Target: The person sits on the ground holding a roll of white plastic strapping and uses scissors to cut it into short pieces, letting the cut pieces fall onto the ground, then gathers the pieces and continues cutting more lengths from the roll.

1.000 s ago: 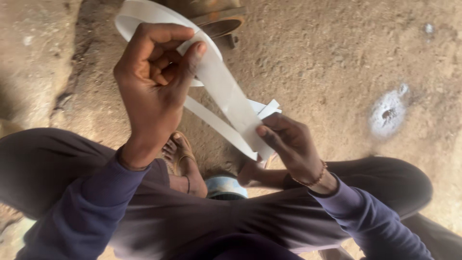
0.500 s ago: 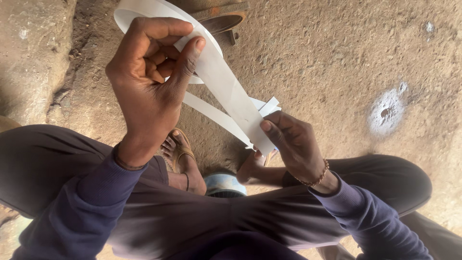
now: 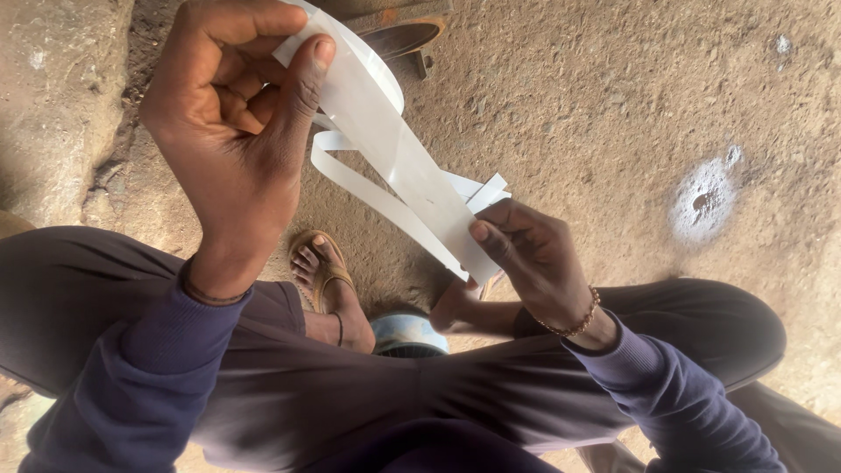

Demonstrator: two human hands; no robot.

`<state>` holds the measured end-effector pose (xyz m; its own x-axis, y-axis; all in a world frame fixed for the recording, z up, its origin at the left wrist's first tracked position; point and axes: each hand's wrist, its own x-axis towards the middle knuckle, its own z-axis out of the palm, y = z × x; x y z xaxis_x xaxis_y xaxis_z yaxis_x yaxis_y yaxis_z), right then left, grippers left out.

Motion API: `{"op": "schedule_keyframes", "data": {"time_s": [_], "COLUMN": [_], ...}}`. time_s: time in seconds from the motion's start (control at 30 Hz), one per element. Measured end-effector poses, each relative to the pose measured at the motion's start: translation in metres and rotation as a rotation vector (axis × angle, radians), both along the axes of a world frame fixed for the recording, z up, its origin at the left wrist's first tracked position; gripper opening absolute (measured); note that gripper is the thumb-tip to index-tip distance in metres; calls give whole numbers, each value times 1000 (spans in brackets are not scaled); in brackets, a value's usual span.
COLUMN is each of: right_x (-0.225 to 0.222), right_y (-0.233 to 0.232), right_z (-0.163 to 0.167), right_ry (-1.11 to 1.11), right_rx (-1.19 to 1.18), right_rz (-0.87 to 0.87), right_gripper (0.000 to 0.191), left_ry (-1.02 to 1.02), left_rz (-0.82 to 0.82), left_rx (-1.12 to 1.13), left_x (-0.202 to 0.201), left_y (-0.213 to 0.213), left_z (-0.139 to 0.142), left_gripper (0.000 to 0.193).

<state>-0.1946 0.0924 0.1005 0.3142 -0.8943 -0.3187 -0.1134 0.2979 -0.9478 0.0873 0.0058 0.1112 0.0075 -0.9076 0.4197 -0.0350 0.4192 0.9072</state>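
Observation:
A long white flat strip (image 3: 399, 166) runs diagonally between my two hands, looped back on itself. My left hand (image 3: 232, 131) is raised at the upper left and pinches the strip's upper loop between thumb and fingers. My right hand (image 3: 530, 254) is lower, at the centre right, and grips the strip's lower ends, which stick out past the fingers. A beaded bracelet sits on my right wrist. Both arms wear dark blue sleeves.
I sit over bare dirt ground. My sandalled foot (image 3: 320, 271) rests below the strip. A round light-blue object (image 3: 407, 333) lies between my legs in dark trousers. A rusty metal object (image 3: 399, 31) lies at the top. A pale ash-like patch (image 3: 705, 197) marks the ground at right.
My left hand has lifted a little and shifted left with the strip's loop. My right hand keeps its hold in about the same place.

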Motion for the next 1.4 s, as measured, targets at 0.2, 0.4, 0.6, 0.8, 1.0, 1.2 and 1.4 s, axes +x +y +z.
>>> {"op": "schedule_keyframes", "data": {"time_s": [0.2,0.4,0.6,0.8,1.0,1.2,1.4], "right_x": [-2,-5,-6,-6,-8,-9,-12], "right_y": [0,-3,0,1,-8,-17,-21], "right_z": [0,-1,-2,-3,-3,-5,-8], "right_ry": [-6,12,15,-44,-58,-63,-82], "right_rx": [-42,-69,-61,-102,-73,-80,-90], "right_rz": [-1,21,4,9,-9,8,23], "right_gripper": [33,34,32,26,24,24,24], "left_ry": [3,-20,-12,16,-85,-77,-48], "left_rz": [-5,-18,1,-14,116,73,31], "left_rx": [-5,-67,-47,-44,4,-91,-103], "left_x": [0,-1,0,0,-5,-7,-5], "left_y": [-2,-8,-6,-4,-12,-21,-27], "left_z": [-3,-3,-5,-1,3,3,-6], "left_gripper": [14,13,14,13,16,13,11]}}
